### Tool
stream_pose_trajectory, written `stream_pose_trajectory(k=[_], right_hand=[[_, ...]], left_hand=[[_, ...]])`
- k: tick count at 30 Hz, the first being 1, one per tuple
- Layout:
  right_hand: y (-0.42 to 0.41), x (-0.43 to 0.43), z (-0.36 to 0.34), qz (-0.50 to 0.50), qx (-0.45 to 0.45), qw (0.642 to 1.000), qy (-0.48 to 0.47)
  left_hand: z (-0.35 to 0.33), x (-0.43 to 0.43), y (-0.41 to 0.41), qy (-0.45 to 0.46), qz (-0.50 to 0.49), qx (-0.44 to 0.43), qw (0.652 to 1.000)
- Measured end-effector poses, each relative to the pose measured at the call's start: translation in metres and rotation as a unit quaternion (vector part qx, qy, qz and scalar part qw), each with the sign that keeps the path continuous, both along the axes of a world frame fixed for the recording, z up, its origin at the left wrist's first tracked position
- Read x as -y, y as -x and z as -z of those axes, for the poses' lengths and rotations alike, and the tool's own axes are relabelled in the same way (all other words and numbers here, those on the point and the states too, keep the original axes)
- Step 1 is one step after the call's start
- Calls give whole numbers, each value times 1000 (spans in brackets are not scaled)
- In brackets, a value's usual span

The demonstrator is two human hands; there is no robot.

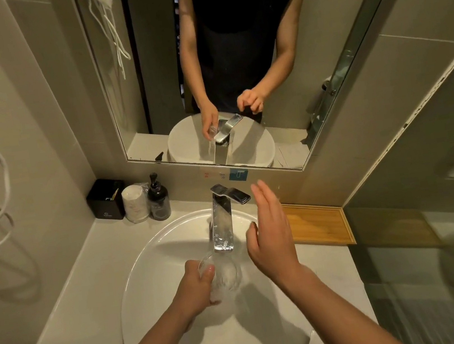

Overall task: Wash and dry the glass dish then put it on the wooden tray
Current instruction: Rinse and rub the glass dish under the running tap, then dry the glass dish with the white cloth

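Note:
My left hand (197, 288) grips a clear glass dish (225, 275) by its rim, low over the white sink basin (146, 272). The dish sits under the spout of the chrome faucet (221, 222), and water runs down onto it. Held up to the right of the faucet, just below its lever, my right hand (271, 233) has its fingers spread and holds nothing. A wooden tray (319, 223) lies on the counter to the right of the sink, partly hidden by my right hand.
A black box (105, 200), a stack of wrapped paper cups (135, 203) and a dark pump bottle (158, 199) stand at the back left of the counter. A mirror (205, 72) hangs above. A glass shower panel (441, 272) borders the right side.

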State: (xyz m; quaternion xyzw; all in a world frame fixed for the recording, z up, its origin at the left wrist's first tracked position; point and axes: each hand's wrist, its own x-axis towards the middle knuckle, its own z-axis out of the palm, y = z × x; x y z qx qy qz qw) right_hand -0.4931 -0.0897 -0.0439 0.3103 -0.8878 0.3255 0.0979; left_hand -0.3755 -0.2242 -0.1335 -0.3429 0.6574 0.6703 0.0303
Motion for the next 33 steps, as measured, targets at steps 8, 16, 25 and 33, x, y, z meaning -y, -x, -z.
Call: stream_pose_trajectory(k=[8,16,25,33], right_hand=[[1,-4,14,-85,18,981,-175],[-36,-31,55,13,74,997,-25],[-66,-45,79,-68,377,923,-14],[-71,-68,81,-32,411,910,-43]], left_hand=[[-13,-2,-3,3,-6,-3,1000],[-22,-8,-13,-10,-14,-13,1000],[-16,-23,-23,-46,1,-33,998],[-13,-40,-24,-32,22,4,999]])
